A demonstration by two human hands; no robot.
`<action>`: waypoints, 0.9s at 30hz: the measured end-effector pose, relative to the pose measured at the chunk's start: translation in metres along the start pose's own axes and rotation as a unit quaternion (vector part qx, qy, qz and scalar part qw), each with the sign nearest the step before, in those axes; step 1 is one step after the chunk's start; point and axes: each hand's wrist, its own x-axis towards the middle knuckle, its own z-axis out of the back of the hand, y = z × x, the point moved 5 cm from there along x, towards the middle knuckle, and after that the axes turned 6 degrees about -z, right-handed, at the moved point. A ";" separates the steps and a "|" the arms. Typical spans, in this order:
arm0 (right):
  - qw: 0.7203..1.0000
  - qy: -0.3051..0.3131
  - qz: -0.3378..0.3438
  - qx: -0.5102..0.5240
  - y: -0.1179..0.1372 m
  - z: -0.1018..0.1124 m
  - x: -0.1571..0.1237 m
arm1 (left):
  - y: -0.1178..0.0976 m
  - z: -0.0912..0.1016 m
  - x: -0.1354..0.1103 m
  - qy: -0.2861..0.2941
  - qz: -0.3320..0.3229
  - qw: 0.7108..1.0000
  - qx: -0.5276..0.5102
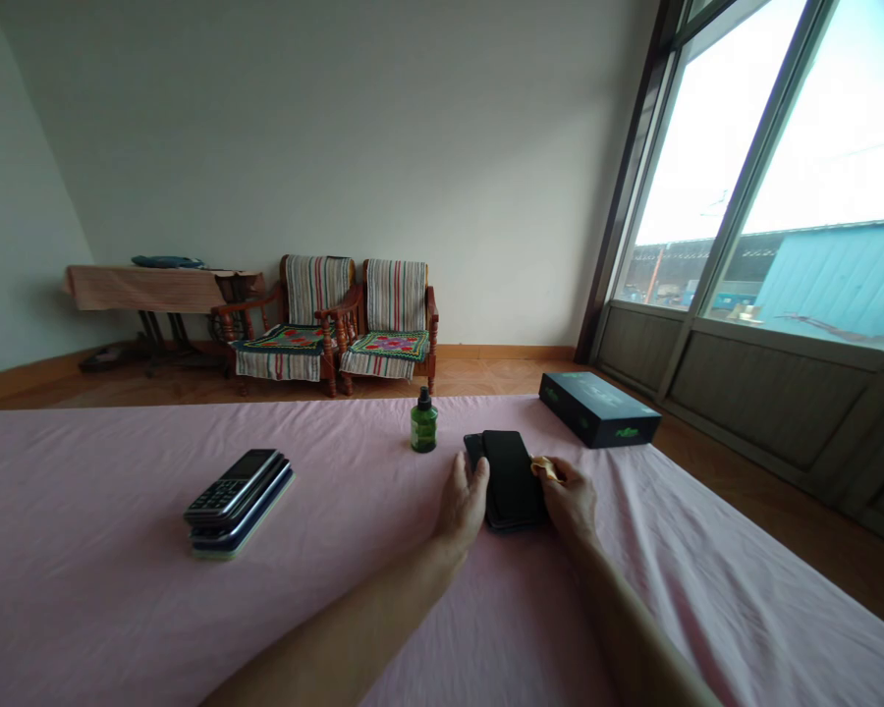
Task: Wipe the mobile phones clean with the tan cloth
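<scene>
A black smartphone (pixel 512 481), screen dark, lies a little askew over another dark flat device on the pink cloth, in front of me. My left hand (pixel 461 501) grips its left edge, the thumb along the side; part of the fingers is hidden. At the right edge, my right hand (pixel 573 503) pinches a crumpled yellowish cloth (pixel 545 468) close against the phone. Beyond the hands stands a small green spray bottle (pixel 424 424) with a black top. Off to the left is a stack of phones (pixel 240 501), a silver-and-black keypad phone uppermost.
A black box with green lettering (pixel 596 407) sits at the far right of the pink-covered surface (pixel 103 589). Past its far edge are two wooden armchairs (pixel 388 304) with striped covers and a cloth-draped table (pixel 143 287). Windows (pixel 722 167) line the right side.
</scene>
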 end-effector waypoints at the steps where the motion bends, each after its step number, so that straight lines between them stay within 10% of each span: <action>1: 1.000 0.008 -0.006 0.008 -0.002 -0.001 0.001 | -0.001 0.001 0.008 -0.009 0.001 1.000 0.004; 18: 0.979 0.168 -0.076 0.093 -0.012 -0.032 0.006 | 0.002 -0.014 0.029 -0.059 -0.009 0.998 0.023; 27: 1.000 -0.005 -0.022 0.011 0.001 -0.009 0.003 | 0.006 -0.020 0.022 0.011 -0.021 1.000 0.013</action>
